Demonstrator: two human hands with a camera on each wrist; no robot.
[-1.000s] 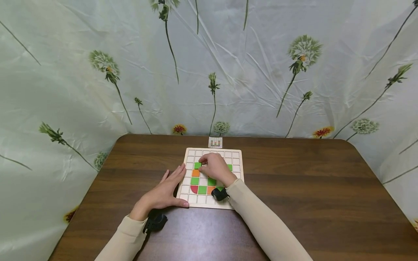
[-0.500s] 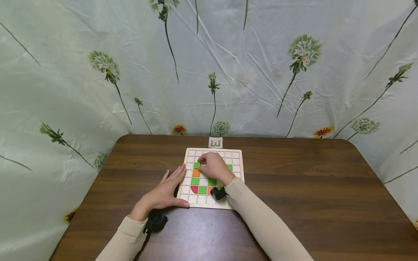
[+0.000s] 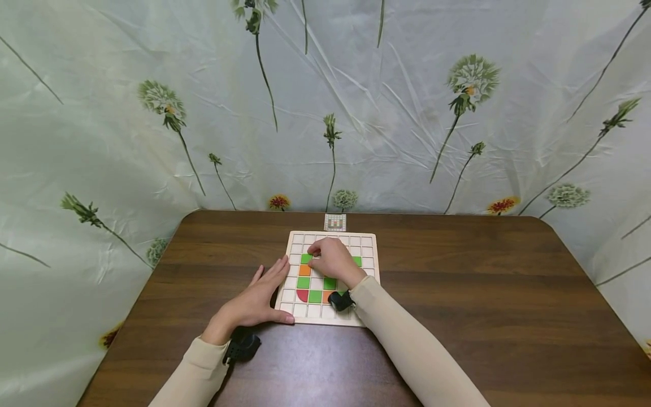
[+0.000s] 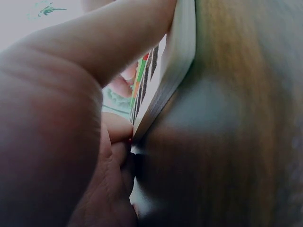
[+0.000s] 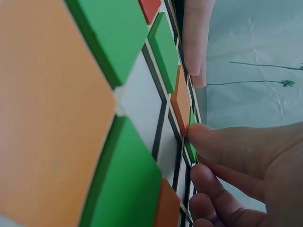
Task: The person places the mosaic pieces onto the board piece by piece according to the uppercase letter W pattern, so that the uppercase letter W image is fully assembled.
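A pale board (image 3: 287,316) marked with a square grid lies on the table. My left hand (image 3: 254,299) rests against its left side, fingers straight along the edge and thumb at the near left corner. My right hand (image 3: 335,261) reaches over the board, thumb and index fingertips pinching a green square tile (image 5: 191,146) at the upper left of the grid. Just below that is an orange tile (image 3: 304,270), then another green tile (image 3: 303,282) and a red rounded tile (image 3: 302,295). My right hand and wrist hide part of the grid.
A small printed card (image 3: 335,223) with a grid pattern lies beyond the board's far edge. Another green tile (image 3: 357,261) sits right of my right hand. The brown wooden table (image 3: 458,294) reaches back to a flowered curtain (image 3: 396,130).
My right hand and the green tile at its fingertips have shifted very slightly left. The left hand stays where it was on the board's edge.
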